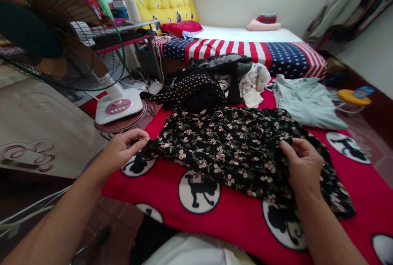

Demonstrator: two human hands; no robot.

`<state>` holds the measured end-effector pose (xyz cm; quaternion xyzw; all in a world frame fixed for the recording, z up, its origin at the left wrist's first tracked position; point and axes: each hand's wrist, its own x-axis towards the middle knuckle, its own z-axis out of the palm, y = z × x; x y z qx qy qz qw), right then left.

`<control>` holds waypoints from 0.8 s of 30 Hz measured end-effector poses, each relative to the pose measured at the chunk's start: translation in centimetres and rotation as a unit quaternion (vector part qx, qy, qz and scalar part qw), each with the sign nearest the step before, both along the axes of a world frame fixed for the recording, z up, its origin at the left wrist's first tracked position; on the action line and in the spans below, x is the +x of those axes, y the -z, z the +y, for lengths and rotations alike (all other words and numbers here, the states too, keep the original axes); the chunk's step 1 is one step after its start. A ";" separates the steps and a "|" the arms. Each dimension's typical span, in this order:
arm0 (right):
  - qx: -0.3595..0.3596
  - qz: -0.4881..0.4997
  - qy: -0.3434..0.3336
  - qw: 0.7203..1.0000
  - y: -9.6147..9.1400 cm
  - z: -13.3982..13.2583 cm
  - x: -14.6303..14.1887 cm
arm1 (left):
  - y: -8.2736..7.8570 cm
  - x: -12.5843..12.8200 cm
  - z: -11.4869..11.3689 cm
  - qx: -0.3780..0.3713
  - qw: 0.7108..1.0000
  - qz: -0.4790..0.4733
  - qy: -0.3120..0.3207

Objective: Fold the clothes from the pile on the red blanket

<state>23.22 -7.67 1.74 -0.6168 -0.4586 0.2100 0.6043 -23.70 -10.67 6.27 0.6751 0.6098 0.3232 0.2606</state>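
Observation:
A black garment with a pink and green floral print (221, 146) lies spread out in front of me, its kind not fully clear. My left hand (130, 144) pinches its left end between thumb and fingers. On the right, my right hand (303, 162) grips the same cloth, fingers closed on a gathered fold. Part of the fabric extends past my right wrist towards the lower right. Beneath it is a red blanket with round cat pictures (239, 207).
Behind the garment is a heap of dark clothes (199, 89). A pale green garment (307, 99) lies to the right. An electric fan (118, 105) stands on a stool at left. Farther back is a bed with a striped, starred cover (227, 50).

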 end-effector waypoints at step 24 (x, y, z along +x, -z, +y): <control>0.081 -0.309 -0.004 0.948 1.5 -0.3 -2.1 | 6.2 2.1 -0.8 0.004 0.980 0.103 -0.169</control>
